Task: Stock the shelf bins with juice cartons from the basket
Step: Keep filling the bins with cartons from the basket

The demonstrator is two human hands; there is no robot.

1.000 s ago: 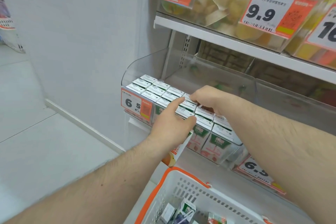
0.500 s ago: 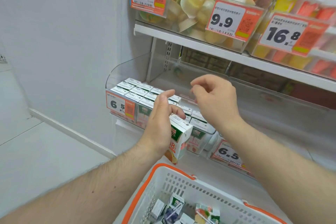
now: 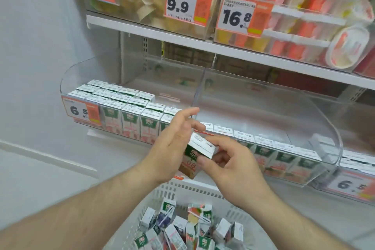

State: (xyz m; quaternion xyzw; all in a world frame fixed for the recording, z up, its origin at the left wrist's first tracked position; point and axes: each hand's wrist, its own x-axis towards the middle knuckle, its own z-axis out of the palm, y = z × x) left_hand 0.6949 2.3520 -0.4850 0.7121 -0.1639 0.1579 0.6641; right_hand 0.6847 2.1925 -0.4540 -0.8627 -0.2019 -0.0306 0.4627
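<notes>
Fingers of both hands — left hand (image 3: 172,148), right hand (image 3: 233,164) — grasp one juice carton (image 3: 197,153) above the basket (image 3: 194,189).

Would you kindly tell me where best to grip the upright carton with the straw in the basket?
Probably the carton with the straw by its two narrow side walls near the top, coming from above: it stands upright in the basket, top free, while neighbouring cartons crowd its lower half.

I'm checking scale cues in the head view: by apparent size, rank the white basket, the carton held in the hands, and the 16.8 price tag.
Largest to smallest:
1. white basket
2. 16.8 price tag
3. held carton, though partly hidden by both hands, so its place against the tag is unsure.
</notes>
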